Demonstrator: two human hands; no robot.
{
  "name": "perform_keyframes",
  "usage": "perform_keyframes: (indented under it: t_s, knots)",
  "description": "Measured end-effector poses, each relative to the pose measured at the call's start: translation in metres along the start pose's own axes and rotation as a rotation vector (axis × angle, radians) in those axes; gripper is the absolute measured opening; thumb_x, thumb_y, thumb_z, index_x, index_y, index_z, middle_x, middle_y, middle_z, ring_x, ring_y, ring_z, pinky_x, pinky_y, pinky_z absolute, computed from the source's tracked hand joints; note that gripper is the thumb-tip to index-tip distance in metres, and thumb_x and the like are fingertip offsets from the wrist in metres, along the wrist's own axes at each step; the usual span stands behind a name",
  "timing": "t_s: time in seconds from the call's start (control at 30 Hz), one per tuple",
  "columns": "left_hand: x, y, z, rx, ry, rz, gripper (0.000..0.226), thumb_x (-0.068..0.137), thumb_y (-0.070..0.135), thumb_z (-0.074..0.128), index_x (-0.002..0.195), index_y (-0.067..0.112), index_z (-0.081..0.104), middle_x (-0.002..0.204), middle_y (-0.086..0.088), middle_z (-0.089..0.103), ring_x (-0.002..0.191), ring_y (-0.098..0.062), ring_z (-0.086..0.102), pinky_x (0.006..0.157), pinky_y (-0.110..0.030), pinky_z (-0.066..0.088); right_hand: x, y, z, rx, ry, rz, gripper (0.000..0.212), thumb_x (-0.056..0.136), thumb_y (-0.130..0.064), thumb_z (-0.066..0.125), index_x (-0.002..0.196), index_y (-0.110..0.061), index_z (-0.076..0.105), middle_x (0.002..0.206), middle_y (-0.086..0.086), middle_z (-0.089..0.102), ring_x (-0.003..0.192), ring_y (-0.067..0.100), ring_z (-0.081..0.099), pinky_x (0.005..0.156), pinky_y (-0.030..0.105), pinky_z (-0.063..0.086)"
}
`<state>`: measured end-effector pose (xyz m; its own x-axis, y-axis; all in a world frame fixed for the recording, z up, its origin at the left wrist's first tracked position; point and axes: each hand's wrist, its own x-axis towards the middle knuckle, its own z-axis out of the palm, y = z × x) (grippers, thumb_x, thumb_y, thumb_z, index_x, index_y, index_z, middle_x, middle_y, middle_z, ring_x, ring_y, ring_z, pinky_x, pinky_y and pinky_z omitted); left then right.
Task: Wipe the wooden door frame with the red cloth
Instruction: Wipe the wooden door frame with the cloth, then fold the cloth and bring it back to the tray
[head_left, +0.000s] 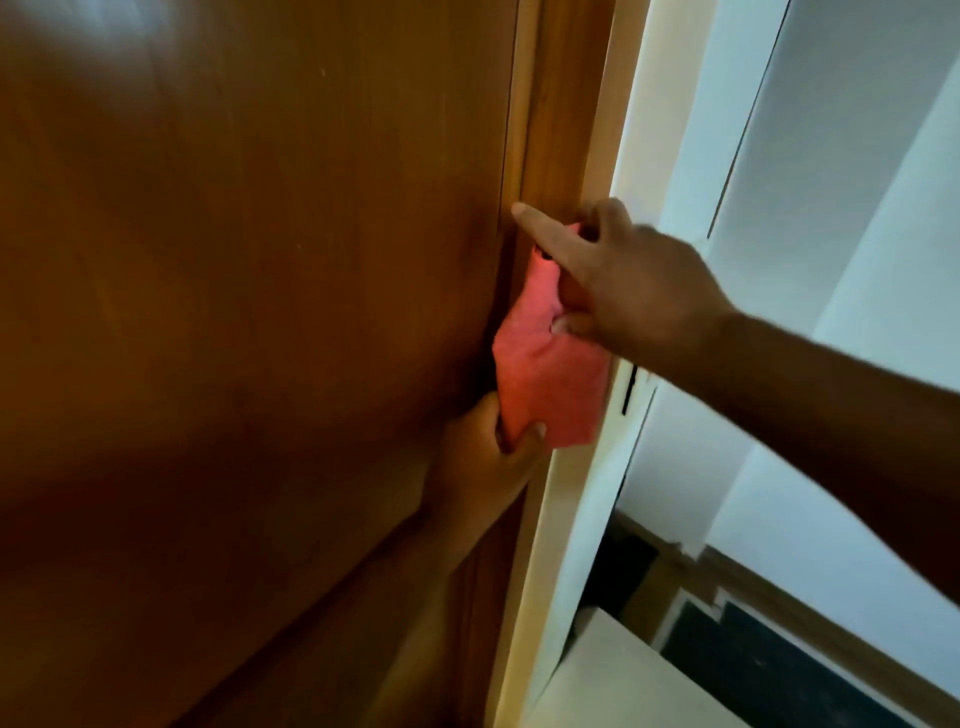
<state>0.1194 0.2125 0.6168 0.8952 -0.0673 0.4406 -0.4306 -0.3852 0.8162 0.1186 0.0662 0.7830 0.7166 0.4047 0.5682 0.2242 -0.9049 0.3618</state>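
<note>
We hold the red cloth (545, 374) in both hands, flat on the wooden door frame (563, 104), abt halfway up the part we can see. It sits just beside the edge of the brown door (249, 260), w/ the thin dark gap between door and frame right next to it.

Our right hand (628, 291) is on the top part of the cloth. One of its fingers (540, 223) sticks out straight and points at the gap. The other fingers are curled and squeeze the cloth. Our left hand (488, 457) is at the bottom end of the cloth. Its fingers are bent and pinch the cloth's lower corner.

What could go wrong, we think:
- The pointing finger is very near the gap. If the door moves, it could get pinched.
- The cloth is bunched up, not flat. It may only rub a thin strip and miss dirt on the rest of the frame.
- If the left hand pulls down while the right one pushes up, the cloth could slip out of one hand and drop to the floor (779, 670).
- The cloth could also snag in the gap and get stuck.

The pic is a bit blurry, so we can't tell how hard we press.
</note>
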Motion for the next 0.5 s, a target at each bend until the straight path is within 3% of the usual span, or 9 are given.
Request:
perform_keyframes:
  t_s: [0.1, 0.17, 0.23, 0.3, 0.4, 0.5]
  knots:
    - [-0.004, -0.008, -0.011, -0.142, 0.017, 0.028, 0.028, 0.075, 0.05, 0.062, 0.081, 0.023, 0.065, 0.06, 0.008, 0.056, 0.049, -0.007, 0.046, 0.049, -0.028, 0.036, 0.003, 0.007, -0.009, -0.134, -0.018, -0.087, 0.063, 0.068, -0.045, 0.079, 0.12, -0.028, 0.049, 0.114, 0.02, 0.048, 0.097, 0.042, 0.054, 0.058, 0.038, 0.04]
    - [-0.015, -0.015, -0.02, -0.287, -0.004, 0.015, 0.031, 0.071, 0.045, 0.063, 0.08, 0.015, 0.065, 0.064, 0.005, 0.057, 0.056, -0.009, 0.049, 0.053, -0.028, 0.039, -0.013, 0.02, 0.0, 0.031, -0.021, -0.131, 0.044, 0.069, -0.04, 0.077, 0.105, -0.022, 0.058, 0.107, 0.019, 0.049, 0.095, 0.041, 0.053, 0.063, 0.037, 0.042]
    - [-0.029, -0.023, -0.024, -0.458, 0.004, -0.048, 0.023, 0.071, 0.038, 0.069, 0.082, 0.018, 0.067, 0.069, 0.007, 0.065, 0.062, -0.007, 0.057, 0.056, -0.023, 0.045, -0.045, 0.034, 0.018, 0.38, -0.087, -0.087, 0.036, 0.07, -0.041, 0.076, 0.094, -0.017, 0.065, 0.096, 0.009, 0.056, 0.09, 0.026, 0.058, 0.072, 0.027, 0.047]
    - [-0.046, -0.029, -0.018, -0.65, 0.065, -0.195, 0.017, 0.077, 0.022, 0.076, 0.094, 0.019, 0.071, 0.08, 0.009, 0.076, 0.075, -0.005, 0.071, 0.062, -0.019, 0.054, -0.094, 0.045, 0.042, 0.934, -0.261, 0.165, 0.036, 0.07, -0.043, 0.077, 0.095, -0.018, 0.071, 0.092, 0.0, 0.068, 0.087, 0.012, 0.066, 0.074, 0.013, 0.049]
    - [-0.071, -0.042, 0.014, -0.822, 0.065, -0.494, 0.018, 0.092, 0.019, 0.064, 0.107, 0.011, 0.07, 0.091, 0.0, 0.08, 0.084, -0.013, 0.076, 0.067, -0.03, 0.059, -0.186, 0.042, 0.102, 1.524, -0.513, 0.587, 0.044, 0.076, -0.029, 0.074, 0.117, -0.014, 0.067, 0.109, 0.007, 0.074, 0.1, 0.024, 0.071, 0.08, 0.034, 0.058]
    - [-0.109, -0.068, 0.076, -0.679, -0.139, -0.743, 0.025, 0.096, 0.032, 0.059, 0.114, 0.017, 0.07, 0.108, -0.008, 0.077, 0.102, -0.026, 0.073, 0.083, -0.043, 0.06, -0.297, 0.012, 0.165, 1.86, -0.458, 1.114, 0.047, 0.079, -0.02, 0.067, 0.125, -0.013, 0.061, 0.121, 0.015, 0.068, 0.107, 0.032, 0.068, 0.085, 0.043, 0.056]
